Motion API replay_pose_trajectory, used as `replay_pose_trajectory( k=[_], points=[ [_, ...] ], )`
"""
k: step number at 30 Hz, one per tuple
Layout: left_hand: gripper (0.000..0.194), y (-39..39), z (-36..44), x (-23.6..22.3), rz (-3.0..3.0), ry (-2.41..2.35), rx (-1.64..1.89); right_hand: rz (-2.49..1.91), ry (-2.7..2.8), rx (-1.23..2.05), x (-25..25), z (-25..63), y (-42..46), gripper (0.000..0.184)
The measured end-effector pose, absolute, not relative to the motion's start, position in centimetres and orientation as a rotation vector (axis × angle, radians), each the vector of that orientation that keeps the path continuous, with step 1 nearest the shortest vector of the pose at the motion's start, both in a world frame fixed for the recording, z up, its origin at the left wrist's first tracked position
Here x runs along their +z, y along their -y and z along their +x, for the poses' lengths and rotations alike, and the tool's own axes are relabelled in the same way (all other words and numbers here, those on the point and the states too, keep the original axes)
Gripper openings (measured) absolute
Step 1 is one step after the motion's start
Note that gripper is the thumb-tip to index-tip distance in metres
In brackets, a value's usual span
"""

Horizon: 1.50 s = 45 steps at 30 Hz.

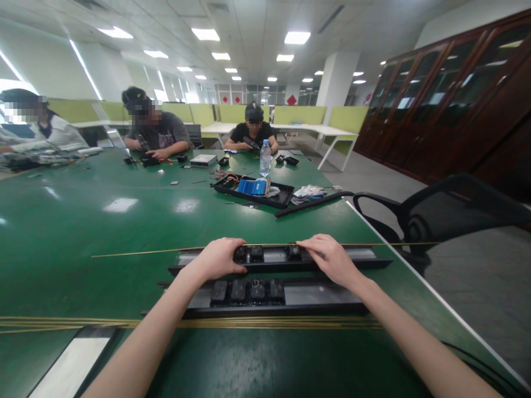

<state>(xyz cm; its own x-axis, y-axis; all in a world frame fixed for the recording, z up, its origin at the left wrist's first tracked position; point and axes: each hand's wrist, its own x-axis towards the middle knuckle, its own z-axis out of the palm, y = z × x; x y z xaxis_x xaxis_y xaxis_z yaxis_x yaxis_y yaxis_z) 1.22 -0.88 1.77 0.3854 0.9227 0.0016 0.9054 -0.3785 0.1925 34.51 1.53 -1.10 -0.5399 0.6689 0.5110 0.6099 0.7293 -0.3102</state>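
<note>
A black channel (357,264) with a grey inner face lies across the green table in front of me, with several small black blocks (256,254) in it. My left hand (219,258) grips this channel, thumb on the near side and fingers over the far edge. Along the far edge runs a long thin brass-coloured rod (141,253), sticking out past both ends. The fingertips of my right hand (329,258) pinch the rod near the right-hand block. Closer to me lies a second channel (315,294) holding a row of black blocks (238,291).
Several more thin rods (249,322) lie along the near side. A white and black panel (70,362) rests at lower left. Farther off are a black tray (284,194), a water bottle (265,159), gloves (309,193) and a black strip (313,204). Several people work beyond; a chair (431,215) stands right.
</note>
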Motion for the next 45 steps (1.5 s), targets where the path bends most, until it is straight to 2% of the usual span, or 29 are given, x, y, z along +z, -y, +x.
replay_pose_trajectory(
  k=[45],
  points=[
    [0.061, 0.94, 1.13, 1.88, 2.454, -1.643, 0.191, -0.976, 2.283, 0.244, -1.19, 34.45, -1.95, 0.032]
  ],
)
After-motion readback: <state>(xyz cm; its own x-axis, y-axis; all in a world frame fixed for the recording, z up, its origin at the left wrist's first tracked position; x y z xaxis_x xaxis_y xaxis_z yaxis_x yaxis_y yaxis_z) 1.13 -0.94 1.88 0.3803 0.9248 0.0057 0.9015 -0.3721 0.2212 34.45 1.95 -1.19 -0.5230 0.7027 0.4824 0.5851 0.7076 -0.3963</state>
